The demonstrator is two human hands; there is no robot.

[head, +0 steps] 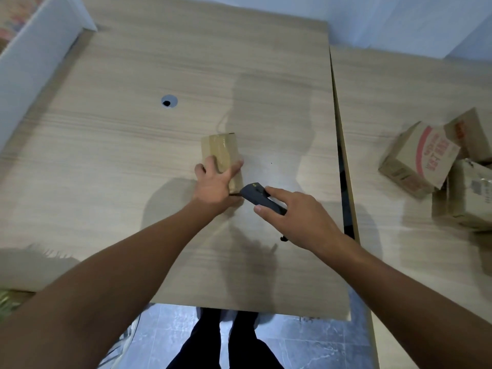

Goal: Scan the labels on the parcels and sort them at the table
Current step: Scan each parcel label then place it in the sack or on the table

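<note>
Bare arms, dark trousers

Both forearms are uncovered, with no sleeves visible. The left hand (pixel 214 186) and right hand (pixel 298 217) wear nothing. The trousers (pixel 234 342) below are black.

Hands (pixel 217 182) on parcel (pixel 221 153), scanner (pixel 259 198) alongside

Tan taped parcel (pixel 222 155); dark grey scanner (pixel 262 198); pale woodgrain table (pixel 133 145)

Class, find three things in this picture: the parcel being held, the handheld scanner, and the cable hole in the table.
parcel (pixel 222 150), head view, on its taped top face.
scanner (pixel 259 197), head view, on its dark body near the nose.
cable hole (pixel 168 101), head view, on its grey ring.
</note>
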